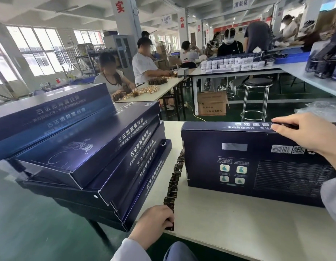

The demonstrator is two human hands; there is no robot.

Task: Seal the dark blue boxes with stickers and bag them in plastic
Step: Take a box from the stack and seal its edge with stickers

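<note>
The box [257, 166] is standing on its long edge on the table [238, 232], and the right hand [302, 132] is pinching its top edge, fingers curled together over what looks like a sticker on the flap. The left hand [154, 219] is gripping the near end of the strip [174, 179], fingers curled down on it. Good sealing here is asking for a firm rub across the seam, half the sticker on each side. Counting: one box in hand, roughly seven in the stack [78, 147], one strip of about a dozen stickers, one heap of plastic [321, 107] waiting far right.
</note>
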